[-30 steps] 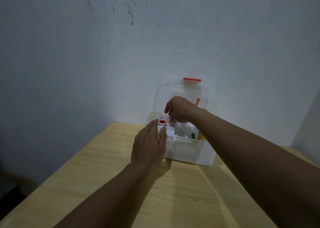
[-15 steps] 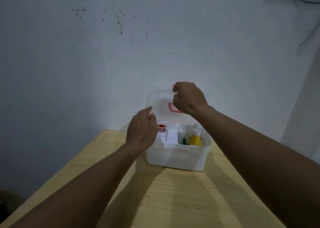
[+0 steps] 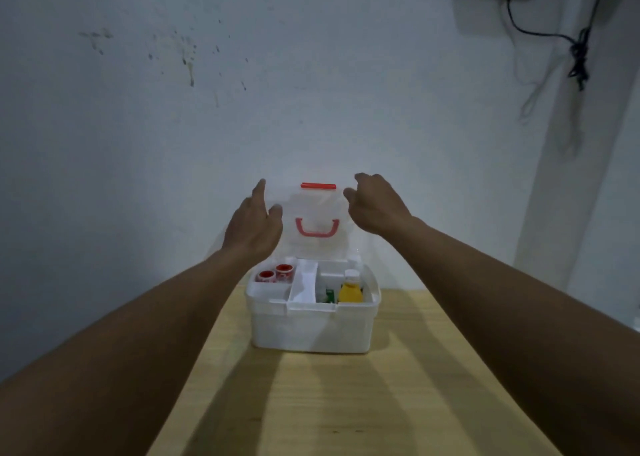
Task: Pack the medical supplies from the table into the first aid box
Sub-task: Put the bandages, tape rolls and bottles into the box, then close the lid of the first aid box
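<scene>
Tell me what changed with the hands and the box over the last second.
Both hands rose from the tray to the open lid: the left hand left the box's front corner, the right hand left the compartments. Each now sits at a lid edge, grip unclear. The first aid box, red-capped jars and yellow bottle stayed put.

Both hands are now raised to the upright lid [image 3: 313, 213], one at each upper corner. The left hand [image 3: 254, 225] is no longer resting at the box [image 3: 311, 327] front rim, as it was a second ago; the right hand [image 3: 375, 204] is now off the lid's top edge and sitting at its right corner. Two red-capped rolls [image 3: 275, 273] are now showing in the left compartment, previously one.
</scene>
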The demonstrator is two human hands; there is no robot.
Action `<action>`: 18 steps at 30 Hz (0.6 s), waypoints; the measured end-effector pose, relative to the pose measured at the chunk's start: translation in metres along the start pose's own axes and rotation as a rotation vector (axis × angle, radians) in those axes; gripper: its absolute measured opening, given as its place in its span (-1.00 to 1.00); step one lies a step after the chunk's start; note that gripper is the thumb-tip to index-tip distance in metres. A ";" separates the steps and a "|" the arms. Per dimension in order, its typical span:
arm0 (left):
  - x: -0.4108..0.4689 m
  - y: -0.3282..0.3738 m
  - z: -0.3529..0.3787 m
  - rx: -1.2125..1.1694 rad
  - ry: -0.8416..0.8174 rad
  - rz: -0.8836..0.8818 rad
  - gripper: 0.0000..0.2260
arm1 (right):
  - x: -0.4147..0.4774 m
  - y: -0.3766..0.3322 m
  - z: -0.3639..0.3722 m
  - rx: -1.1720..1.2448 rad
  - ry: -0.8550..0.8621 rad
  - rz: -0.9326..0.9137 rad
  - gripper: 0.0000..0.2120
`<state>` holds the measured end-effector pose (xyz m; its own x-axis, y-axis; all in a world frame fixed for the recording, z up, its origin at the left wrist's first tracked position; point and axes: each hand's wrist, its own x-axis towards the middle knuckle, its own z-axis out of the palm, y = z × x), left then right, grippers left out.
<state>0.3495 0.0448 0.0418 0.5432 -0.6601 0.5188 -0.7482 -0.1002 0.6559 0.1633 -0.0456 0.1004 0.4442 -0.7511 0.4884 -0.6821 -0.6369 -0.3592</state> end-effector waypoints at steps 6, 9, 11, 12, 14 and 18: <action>-0.029 0.011 -0.020 -0.004 0.120 0.036 -0.57 | -0.032 0.000 -0.018 -0.055 -0.060 -0.085 -0.67; -0.049 0.015 -0.031 -0.050 0.150 0.049 -0.61 | -0.050 0.003 -0.028 0.009 -0.095 -0.074 -0.63; -0.064 0.017 -0.036 -0.068 0.147 0.036 -0.64 | -0.063 0.006 -0.032 0.006 -0.150 -0.075 -0.59; -0.072 0.016 -0.037 -0.075 0.144 0.030 -0.66 | -0.069 0.008 -0.033 -0.009 -0.173 -0.079 -0.58; -0.085 0.011 -0.038 -0.087 0.133 0.021 -0.74 | -0.084 0.010 -0.033 -0.027 -0.202 -0.083 -0.55; -0.108 -0.004 -0.039 -0.056 0.054 0.014 -0.73 | -0.108 0.012 -0.022 -0.086 -0.291 -0.083 -0.54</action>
<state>0.3083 0.1455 0.0045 0.5539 -0.6198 0.5559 -0.7340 -0.0483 0.6774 0.0945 0.0322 0.0612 0.6392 -0.7236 0.2605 -0.6781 -0.6901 -0.2529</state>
